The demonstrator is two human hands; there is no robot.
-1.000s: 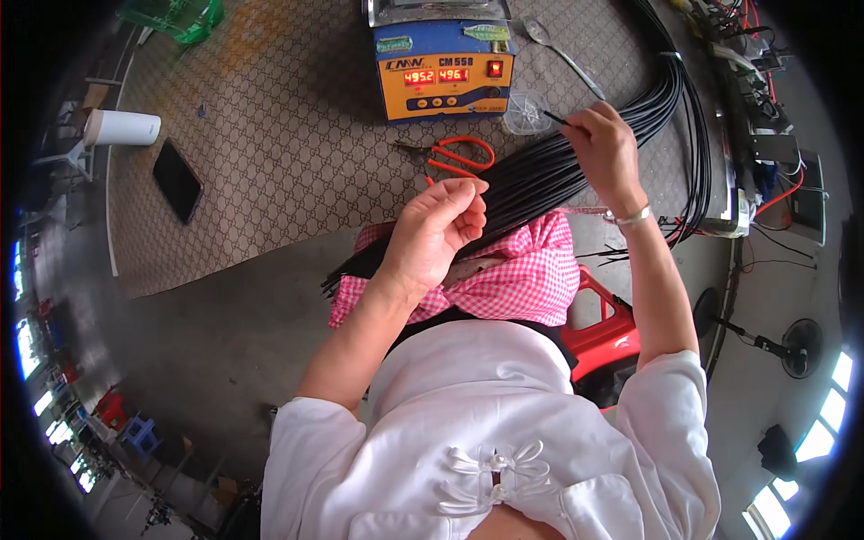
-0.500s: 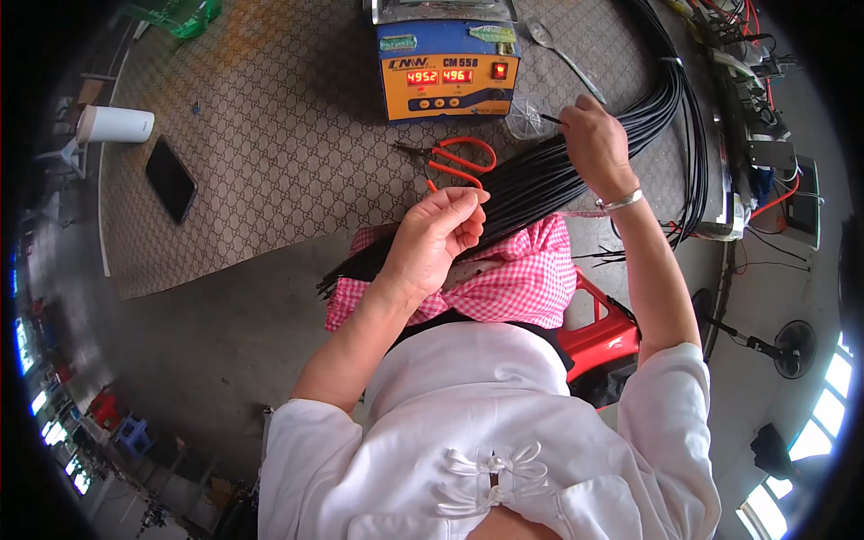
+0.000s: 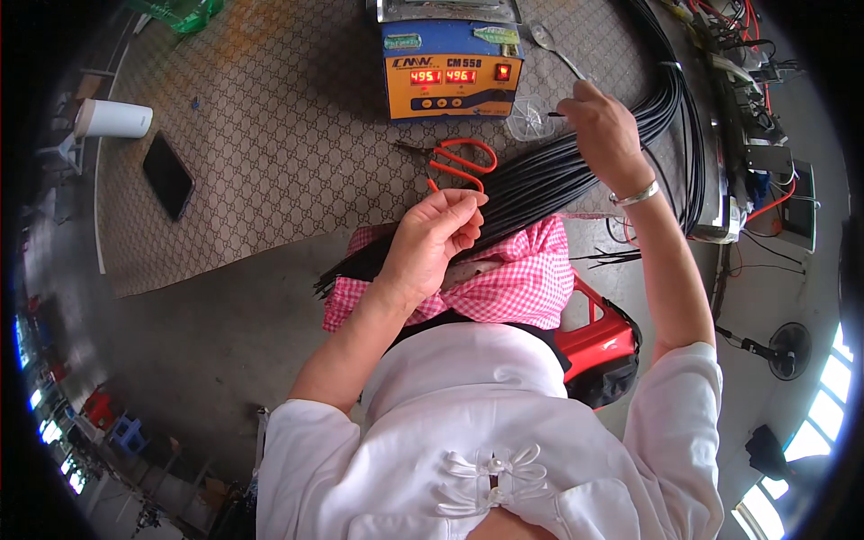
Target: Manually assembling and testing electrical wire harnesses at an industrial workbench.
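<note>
Between the fingertips of my right hand [image 3: 610, 135] is a black cable [image 3: 555, 114], its tip pointing left beside a small clear plastic dish [image 3: 531, 121]. My left hand [image 3: 430, 236] is closed, thumb against the curled fingers; whatever it may hold is hidden. Just beyond it lie orange-handled snips [image 3: 465, 156] with their blades to the left. A thick bundle of black cables [image 3: 540, 184] runs from my lap, over the table edge and beneath my right hand, up to the far right. Behind the snips stands a blue and orange solder pot [image 3: 450, 76] with lit red digits.
On the patterned table cover [image 3: 261, 171] lie a dark phone [image 3: 169, 175], a white cup [image 3: 114, 119] on its side and a metal spoon [image 3: 558, 50]. Pink checked cloth [image 3: 517, 288] covers my lap. A red stool [image 3: 601, 337] and a black fan [image 3: 789, 351] are at right.
My right hand has moved slightly right and toward me, drawing the cable tip away from the dish a little. My left hand has barely moved.
</note>
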